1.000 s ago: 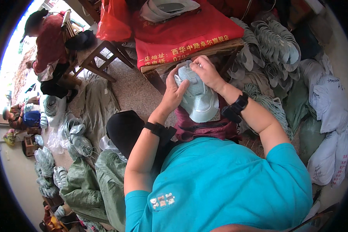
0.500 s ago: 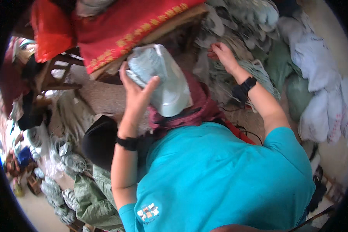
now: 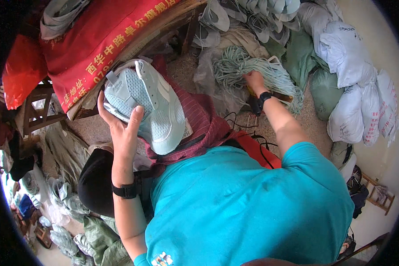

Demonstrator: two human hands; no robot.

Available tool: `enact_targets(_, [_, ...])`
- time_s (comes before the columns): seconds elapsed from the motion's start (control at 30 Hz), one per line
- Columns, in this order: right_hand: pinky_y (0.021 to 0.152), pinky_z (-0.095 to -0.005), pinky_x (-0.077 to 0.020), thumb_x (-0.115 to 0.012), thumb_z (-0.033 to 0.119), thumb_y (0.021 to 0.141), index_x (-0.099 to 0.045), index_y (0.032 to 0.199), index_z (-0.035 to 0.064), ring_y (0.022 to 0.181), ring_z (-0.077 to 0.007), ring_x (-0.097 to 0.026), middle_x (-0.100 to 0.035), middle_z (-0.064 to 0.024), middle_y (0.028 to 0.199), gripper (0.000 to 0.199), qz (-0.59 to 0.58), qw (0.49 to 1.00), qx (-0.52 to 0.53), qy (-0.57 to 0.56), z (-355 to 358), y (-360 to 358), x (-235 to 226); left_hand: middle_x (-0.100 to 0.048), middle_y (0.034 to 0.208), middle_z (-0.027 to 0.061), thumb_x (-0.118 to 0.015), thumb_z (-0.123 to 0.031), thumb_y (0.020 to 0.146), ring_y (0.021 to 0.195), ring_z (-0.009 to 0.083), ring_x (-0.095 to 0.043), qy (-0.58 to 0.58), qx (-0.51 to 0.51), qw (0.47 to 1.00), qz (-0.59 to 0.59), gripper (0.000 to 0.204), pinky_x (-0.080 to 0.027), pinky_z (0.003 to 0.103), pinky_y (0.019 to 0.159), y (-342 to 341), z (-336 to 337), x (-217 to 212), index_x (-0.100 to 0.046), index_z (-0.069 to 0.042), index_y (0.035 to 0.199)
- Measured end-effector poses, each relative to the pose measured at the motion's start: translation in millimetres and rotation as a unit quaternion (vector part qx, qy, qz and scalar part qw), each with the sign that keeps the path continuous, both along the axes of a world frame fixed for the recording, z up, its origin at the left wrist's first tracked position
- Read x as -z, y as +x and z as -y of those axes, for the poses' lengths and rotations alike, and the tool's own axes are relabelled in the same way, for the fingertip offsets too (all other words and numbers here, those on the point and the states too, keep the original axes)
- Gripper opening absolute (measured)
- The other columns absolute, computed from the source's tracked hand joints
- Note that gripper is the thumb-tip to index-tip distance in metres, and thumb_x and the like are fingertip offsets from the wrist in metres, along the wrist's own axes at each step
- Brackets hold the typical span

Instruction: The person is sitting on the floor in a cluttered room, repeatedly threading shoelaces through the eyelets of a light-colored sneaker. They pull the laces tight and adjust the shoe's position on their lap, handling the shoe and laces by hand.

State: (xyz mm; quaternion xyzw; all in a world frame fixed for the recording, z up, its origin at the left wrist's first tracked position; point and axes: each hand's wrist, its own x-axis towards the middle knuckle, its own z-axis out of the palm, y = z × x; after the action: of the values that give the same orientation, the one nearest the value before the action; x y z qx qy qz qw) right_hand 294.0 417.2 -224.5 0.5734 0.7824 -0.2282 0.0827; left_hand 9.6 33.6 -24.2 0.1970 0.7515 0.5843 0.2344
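Shoe upper (image 3: 166, 117): gripping it in the left hand (image 3: 124, 131) over the maroon cloth (image 3: 204, 117), resting the right hand (image 3: 254, 81), curled, on the laces (image 3: 275, 76), pinch unclear, and possibly risking a tangle by tugging crossed strands or a drop by loosening that one-handed hold.

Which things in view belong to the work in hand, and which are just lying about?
Apparently in use:
pale blue shoe upper, in the left hand
pale green cords, at the right hand

Apparently lying about:
white sacks
green sacks
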Motion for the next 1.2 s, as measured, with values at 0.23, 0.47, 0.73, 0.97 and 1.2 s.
enact_targets(0.23, [0.081, -0.0491, -0.0483, -0.066, 0.027, 0.082, -0.07, 0.096, 0.0048, 0.099, -0.0367, -0.061, -0.062, -0.0194, 0.107, 0.027, 0.137, 0.965, -0.072, 0.211, 12, -12, 35, -0.033, 0.142, 0.0242, -0.077, -0.036, 0.081, 0.133, 0.0325, -0.036, 0.005, 0.001, 1.0, -0.003, 0.103, -0.027, 0.043, 0.112, 0, 1, 0, -0.006, -0.01, 0.151])
enact_targets(0.47, [0.075, -0.048, -0.0514, -0.06, 0.024, 0.085, -0.067, 0.095, 0.0048, 0.084, -0.0379, -0.065, -0.065, -0.0174, 0.094, 0.022, 0.056, 0.993, -0.073, 0.073, -16, -3, 22, -0.029, 0.145, 0.0264, -0.076, -0.038, 0.082, 0.136, 0.0344, -0.032, 0.025, 0.001, 1.0, 0.001, 0.102, -0.026, 0.044, 0.113, 0, 1, -1, -0.008, -0.008, 0.151])
enact_targets(0.73, [0.058, -0.0255, -0.0467, -0.054, 0.013, 0.093, -0.055, 0.089, 0.0066, 0.063, -0.0125, -0.054, -0.053, -0.0003, 0.075, 0.008, -0.287, 0.903, 0.052, -0.314, 77, -100, -136, -0.034, 0.143, 0.0229, -0.079, -0.014, 0.074, 0.128, 0.0371, -0.042, -0.079, 0.03, 0.916, -0.391, 0.088, -0.04, 0.043, 0.103, 11, 2, -46, -0.03, -0.002, 0.145])
enact_targets(0.97, [0.062, -0.0192, -0.0429, -0.061, 0.007, 0.091, -0.054, 0.097, 0.0052, 0.07, -0.0017, -0.05, -0.054, 0.0053, 0.079, 0.009, -0.411, 0.746, -0.427, -0.305, 204, -142, -294, -0.057, 0.124, 0.0126, -0.07, -0.018, 0.089, 0.095, 0.0154, -0.059, 0.091, 0.293, 0.95, 0.056, 0.05, -0.049, 0.029, 0.077, 32, 8, -72, -0.051, -0.005, 0.133])
enact_targets(1.2, [0.06, -0.0202, -0.0408, -0.061, 0.006, 0.091, -0.055, 0.096, 0.004, 0.069, -0.0017, -0.048, -0.054, 0.0042, 0.078, 0.009, -0.367, 0.831, -0.372, -0.191, 180, -142, -273, -0.058, 0.12, 0.0118, -0.064, -0.022, 0.094, 0.082, 0.0113, -0.059, 0.233, 0.147, 0.938, 0.211, 0.063, -0.049, 0.024, 0.072, 31, 41, -52, -0.034, -0.005, 0.147])
